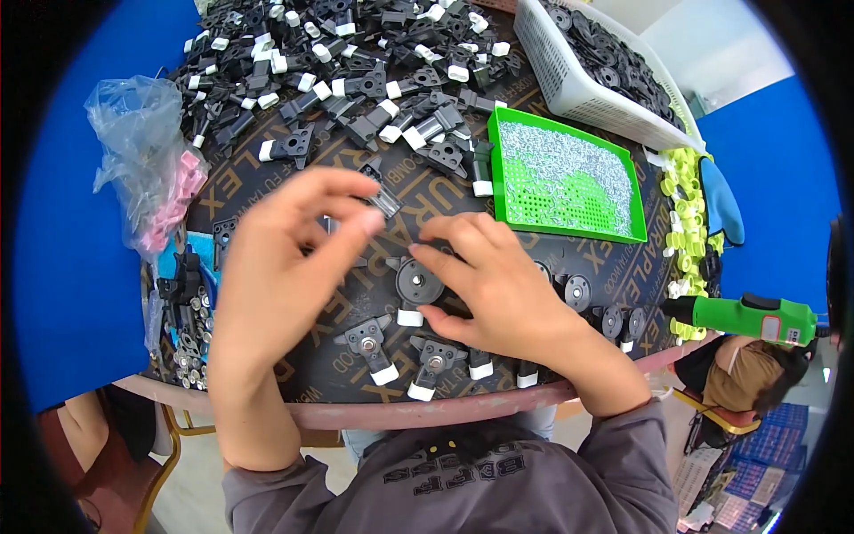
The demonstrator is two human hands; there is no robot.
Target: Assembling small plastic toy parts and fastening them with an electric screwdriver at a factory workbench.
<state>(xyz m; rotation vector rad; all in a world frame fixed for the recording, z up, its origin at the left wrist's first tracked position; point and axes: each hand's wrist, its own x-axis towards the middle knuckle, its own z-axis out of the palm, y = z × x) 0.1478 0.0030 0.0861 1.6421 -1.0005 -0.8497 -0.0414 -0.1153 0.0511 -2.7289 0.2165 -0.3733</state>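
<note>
Fitting small parts on the worktop (267,374).
My left hand (276,267) pinches a small metal clip (386,201); my right hand (498,285), at three o'clock, steadies the black round part (418,283). Seating the clip probably needs careful alignment.

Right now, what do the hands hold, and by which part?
The left hand pinches a small silvery metal piece by its near end. The right hand steadies a round black part by its rim.

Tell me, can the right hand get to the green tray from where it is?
Probably yes. The right hand rests on a dark round part just below the green tray, with only bare board between them, and nothing blocks the way up.
</note>
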